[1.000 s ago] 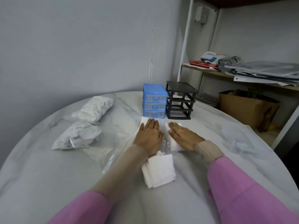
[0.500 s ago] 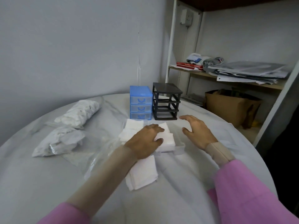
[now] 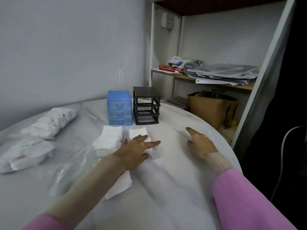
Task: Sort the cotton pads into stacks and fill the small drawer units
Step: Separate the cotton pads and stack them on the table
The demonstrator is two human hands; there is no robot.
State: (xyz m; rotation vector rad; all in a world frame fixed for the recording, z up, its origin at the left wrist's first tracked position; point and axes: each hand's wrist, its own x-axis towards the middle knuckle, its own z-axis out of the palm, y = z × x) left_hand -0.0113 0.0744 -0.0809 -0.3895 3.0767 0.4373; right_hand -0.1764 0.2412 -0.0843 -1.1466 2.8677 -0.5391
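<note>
A blue three-drawer unit (image 3: 119,108) and an empty black drawer frame (image 3: 146,105) stand side by side at the back of the round table (image 3: 174,188). In front of them lie white cotton pad stacks (image 3: 109,141), some inside clear drawers (image 3: 156,153). My left hand (image 3: 136,151) lies flat on the right-hand stack (image 3: 138,132), fingers stretched out to the right. Another stack (image 3: 122,183) lies partly under my left forearm. My right hand (image 3: 199,143) hovers open over bare table to the right, holding nothing.
Two plastic bags of cotton pads (image 3: 49,122) (image 3: 25,155) lie at the left, with an empty clear bag (image 3: 71,170) near my left arm. Behind the table a shelf (image 3: 216,80) holds papers and books; a cardboard box (image 3: 211,107) sits below it.
My right hand has lifted off the pads and moved out to the right. My left hand has slid onto the right-hand stack. The camera has turned right.
</note>
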